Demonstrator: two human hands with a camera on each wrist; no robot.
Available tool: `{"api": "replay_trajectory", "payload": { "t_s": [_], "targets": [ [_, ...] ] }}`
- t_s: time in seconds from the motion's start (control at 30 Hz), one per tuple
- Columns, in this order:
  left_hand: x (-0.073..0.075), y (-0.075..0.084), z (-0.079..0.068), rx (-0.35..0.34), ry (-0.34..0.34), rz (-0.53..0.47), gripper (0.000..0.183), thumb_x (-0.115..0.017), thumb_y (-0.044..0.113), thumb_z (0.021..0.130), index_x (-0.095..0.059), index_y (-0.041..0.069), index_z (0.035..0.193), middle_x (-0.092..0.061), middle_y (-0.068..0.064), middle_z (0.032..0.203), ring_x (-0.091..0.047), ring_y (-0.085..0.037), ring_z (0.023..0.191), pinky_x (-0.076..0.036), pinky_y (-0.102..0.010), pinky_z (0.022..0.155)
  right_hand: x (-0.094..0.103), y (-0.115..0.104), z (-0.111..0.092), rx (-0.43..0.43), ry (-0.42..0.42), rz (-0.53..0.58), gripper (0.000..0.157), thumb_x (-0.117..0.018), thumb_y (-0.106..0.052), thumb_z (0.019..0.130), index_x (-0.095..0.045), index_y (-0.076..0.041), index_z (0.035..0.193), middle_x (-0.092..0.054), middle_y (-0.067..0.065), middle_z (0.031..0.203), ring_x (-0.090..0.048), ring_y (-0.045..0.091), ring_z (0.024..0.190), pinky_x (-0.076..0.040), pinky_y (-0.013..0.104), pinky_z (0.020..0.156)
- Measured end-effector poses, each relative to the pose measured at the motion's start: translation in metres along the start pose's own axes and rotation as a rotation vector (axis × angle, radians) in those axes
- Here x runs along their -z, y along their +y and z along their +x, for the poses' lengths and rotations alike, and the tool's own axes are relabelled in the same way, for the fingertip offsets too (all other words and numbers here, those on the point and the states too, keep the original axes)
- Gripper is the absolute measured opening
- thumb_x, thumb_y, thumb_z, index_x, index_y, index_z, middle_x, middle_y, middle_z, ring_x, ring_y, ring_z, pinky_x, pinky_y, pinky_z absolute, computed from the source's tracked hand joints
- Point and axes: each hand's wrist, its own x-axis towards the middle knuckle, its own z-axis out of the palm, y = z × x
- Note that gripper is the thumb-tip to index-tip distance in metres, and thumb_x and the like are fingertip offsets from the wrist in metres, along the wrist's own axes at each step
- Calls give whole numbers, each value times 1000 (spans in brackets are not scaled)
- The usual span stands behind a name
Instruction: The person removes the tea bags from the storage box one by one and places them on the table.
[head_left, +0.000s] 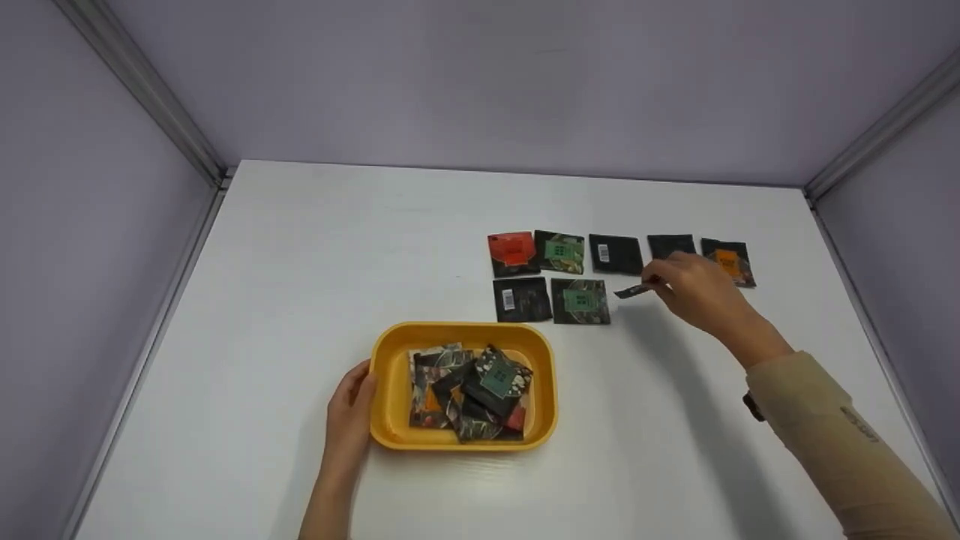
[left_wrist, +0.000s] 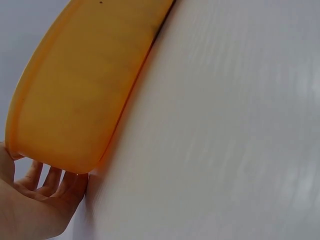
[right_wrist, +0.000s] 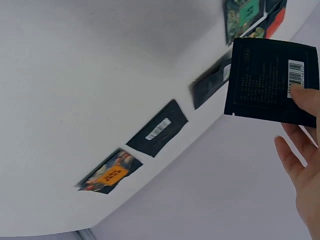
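Observation:
My right hand (head_left: 694, 289) pinches a small flat sachet (right_wrist: 267, 82) at one edge, over the right part of the table. In the right wrist view its black back with a white barcode faces the camera, and the thumb lies by the barcode. My left hand (head_left: 350, 405) holds the left end of a yellow plastic tub (head_left: 463, 448), thumb at the rim and fingers against the outer wall. Several sachets lie heaped inside the tub, the topmost sachet (head_left: 499, 379) dark with a green label.
Beyond the tub, sachets lie in two rows. The far row runs from a red sachet (head_left: 514, 253) to an orange-labelled sachet (head_left: 729, 262). Nearer lie a barcoded black sachet (head_left: 529, 304) and a green-labelled sachet (head_left: 581, 301). Pale walls enclose the white table (head_left: 300, 262).

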Motion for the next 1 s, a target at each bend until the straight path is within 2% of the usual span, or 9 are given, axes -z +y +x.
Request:
{"api": "replay_trajectory", "payload": {
  "t_s": [0.2, 0.33, 0.47, 0.63, 0.83, 1.0],
  "targets": [
    [0, -1, 1, -3, 1, -11, 51, -48, 39, 105, -47, 7, 144, -51, -11, 142, -51, -23, 124, -46, -21, 95, -16, 12, -11, 7, 88, -52, 18, -78, 13, 75, -71, -1, 86, -70, 11, 78, -62, 29, 72, -55, 42, 61],
    [0, -1, 1, 10, -6, -13, 52, -47, 41, 105, -47, 8, 145, -51, -10, 142, -52, -22, 123, -47, -19, 93, -27, 14, -18, -15, 93, -66, 17, -77, 11, 77, -72, -1, 87, -71, 11, 78, -62, 29, 71, -55, 43, 61],
    [1, -1, 1, 14, -3, -10, 54, -47, 42, 105, -45, 7, 146, -50, -11, 144, -51, -23, 124, -47, -25, 97, -37, 14, -25, -45, 49, -62, 19, -77, 9, 79, -73, -2, 94, -73, 12, 87, -65, 31, 77, -56, 47, 71],
    [1, -1, -1, 3, 2, 7, 54, -46, 40, 105, -44, 5, 146, -48, -13, 145, -50, -25, 126, -45, -33, 103, -47, 12, -35, -41, -49, -70, 27, -75, 9, 79, -72, 0, 104, -73, 16, 102, -67, 35, 88, -55, 50, 78],
    [1, -2, 0, -1, 5, 13, 53, -46, 40, 105, -46, 6, 145, -50, -12, 143, -51, -24, 124, -46, -25, 97, -56, 12, -47, -16, -150, -37, 36, -77, 9, 77, -71, 1, 112, -67, 18, 115, -63, 39, 106, -52, 53, 89],
    [0, -2, 1, -12, 8, 9, 50, -46, 36, 106, -46, 4, 145, -50, -14, 142, -51, -26, 124, -46, -23, 95, -58, 15, -51, 0, -193, -29, 38, -77, 8, 79, -70, 0, 115, -64, 19, 121, -61, 39, 111, -51, 53, 90]
  ]
}}
